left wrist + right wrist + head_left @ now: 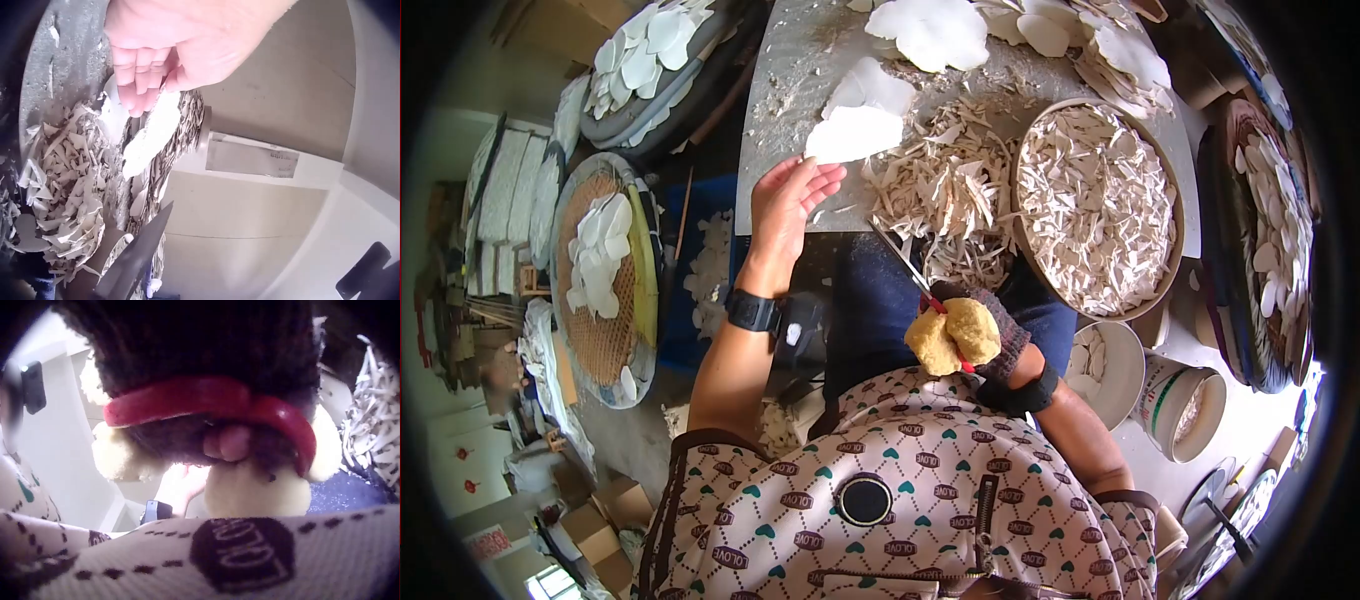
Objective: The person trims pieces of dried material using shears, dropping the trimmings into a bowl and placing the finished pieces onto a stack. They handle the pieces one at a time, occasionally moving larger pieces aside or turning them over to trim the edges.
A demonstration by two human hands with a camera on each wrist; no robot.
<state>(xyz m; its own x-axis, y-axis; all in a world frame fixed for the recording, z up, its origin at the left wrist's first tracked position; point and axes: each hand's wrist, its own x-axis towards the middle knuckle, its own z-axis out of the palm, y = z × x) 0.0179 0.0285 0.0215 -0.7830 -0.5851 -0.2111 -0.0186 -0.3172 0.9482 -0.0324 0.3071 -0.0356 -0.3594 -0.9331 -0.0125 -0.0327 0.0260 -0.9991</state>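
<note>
Pale scraps (945, 175) on grey table (772, 135), buckets (1157, 398) nearby

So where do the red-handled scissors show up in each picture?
Head: the red-handled scissors are near the centre, tips toward upper left.
Left wrist: only the blade end, at the bottom, left of centre.
Right wrist: the red handles, across the middle, slightly high.
Shared landmark: the bare left hand, visible in all three.
</note>
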